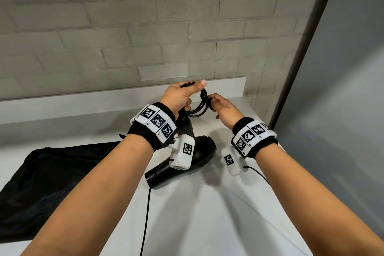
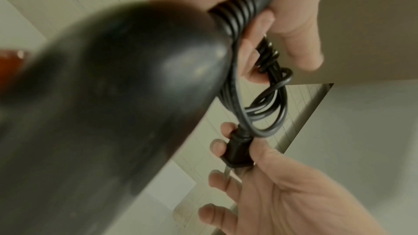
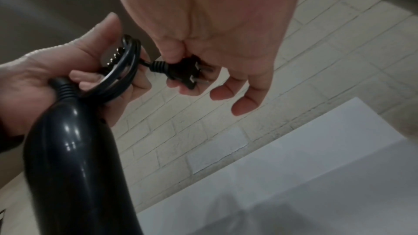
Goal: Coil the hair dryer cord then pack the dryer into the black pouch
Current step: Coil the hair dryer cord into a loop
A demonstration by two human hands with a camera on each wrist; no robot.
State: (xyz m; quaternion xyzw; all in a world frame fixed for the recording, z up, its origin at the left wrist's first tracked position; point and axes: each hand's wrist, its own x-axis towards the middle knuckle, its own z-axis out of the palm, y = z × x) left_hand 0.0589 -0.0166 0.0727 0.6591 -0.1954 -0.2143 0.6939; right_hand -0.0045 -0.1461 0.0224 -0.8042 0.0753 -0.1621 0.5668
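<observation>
L hand raised, fingers curled, R hand alongside, pinching

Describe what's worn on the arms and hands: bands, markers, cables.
Bare forearms, no sleeves or gloves. Each wrist has a black fabric band carrying white blocks printed with black square tags. A white tagged camera module hangs beneath each wrist, each trailing a thin black cable.
</observation>
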